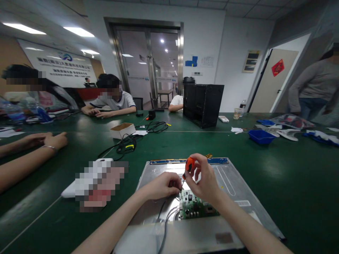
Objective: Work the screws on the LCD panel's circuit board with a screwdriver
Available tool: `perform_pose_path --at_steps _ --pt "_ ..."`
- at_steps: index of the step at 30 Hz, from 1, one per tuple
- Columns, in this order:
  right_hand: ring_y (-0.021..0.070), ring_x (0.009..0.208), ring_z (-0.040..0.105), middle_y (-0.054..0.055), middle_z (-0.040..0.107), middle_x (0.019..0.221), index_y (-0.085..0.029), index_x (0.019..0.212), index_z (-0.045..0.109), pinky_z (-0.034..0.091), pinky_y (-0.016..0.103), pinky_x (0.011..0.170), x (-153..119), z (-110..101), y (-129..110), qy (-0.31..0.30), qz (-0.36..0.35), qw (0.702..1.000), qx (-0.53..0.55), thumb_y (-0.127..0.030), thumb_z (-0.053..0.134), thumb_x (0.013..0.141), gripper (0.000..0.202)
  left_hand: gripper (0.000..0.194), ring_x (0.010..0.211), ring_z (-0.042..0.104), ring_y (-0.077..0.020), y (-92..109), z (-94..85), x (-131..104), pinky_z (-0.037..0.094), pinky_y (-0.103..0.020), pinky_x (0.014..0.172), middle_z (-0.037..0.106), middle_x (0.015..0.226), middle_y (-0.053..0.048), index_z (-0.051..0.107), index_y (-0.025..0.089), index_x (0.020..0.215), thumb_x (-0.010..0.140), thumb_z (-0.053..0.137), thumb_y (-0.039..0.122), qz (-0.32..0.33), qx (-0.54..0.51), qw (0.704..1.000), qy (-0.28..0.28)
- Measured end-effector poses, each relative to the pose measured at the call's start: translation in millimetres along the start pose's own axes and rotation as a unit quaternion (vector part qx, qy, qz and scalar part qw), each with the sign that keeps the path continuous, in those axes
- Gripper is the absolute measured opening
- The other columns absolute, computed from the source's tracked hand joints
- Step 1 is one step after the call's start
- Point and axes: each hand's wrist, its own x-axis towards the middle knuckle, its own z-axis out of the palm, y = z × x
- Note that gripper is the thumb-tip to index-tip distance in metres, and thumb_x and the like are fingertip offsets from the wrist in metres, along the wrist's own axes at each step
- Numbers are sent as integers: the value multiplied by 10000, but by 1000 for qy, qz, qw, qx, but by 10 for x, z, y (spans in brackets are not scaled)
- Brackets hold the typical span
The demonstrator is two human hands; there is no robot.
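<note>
A flat metal display panel [225, 183] lies in front of me with a green circuit board [192, 206] on its back. My right hand [202, 178] grips an orange and black screwdriver [189, 164], its shaft slanting down to the board's upper left corner. Close beside that tip, my left hand [168, 185] has its fingers curled together; what they pinch, if anything, is hidden. Dark cables [166, 225] run from the board's left side toward the panel's near edge. A narrow blue circuit strip [218, 161] lines the far edge of the panel.
Left of the panel lies a white device [70, 188], partly blurred out. Farther off are black cables [127, 143], an open cardboard box [122, 131], a black computer case [203, 104] and a blue tray [261, 137]. Another person's hands [54, 141] rest at the left.
</note>
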Motion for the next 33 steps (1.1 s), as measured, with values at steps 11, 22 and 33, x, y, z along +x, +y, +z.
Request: perform_pose_path --at_steps 11,22,33 --pt "90 570 531 25 574 968 -268 1260 491 435 193 437 32 -7 23 12 -28 999 -35 -238 599 951 329 51 620 487 -136 52 -12 -12 383 -242 611 533 661 45 602 184 739 695 626 176 3 4 1000 -1" --pt "123 602 561 36 639 906 -243 1415 426 445 219 457 25 -33 -11 -23 -39 999 -30 -162 523 933 499 95 645 501 -146 12 -1 -2 389 -246 618 560 697 31 620 179 792 698 634 191 7 6 1000 -1" --pt "111 595 556 13 585 903 -276 1331 490 447 205 455 42 -39 16 -1 -35 999 -40 -213 587 942 406 46 630 488 -136 35 1 -19 384 -227 586 557 687 30 616 182 769 724 616 190 10 29 1000 3"
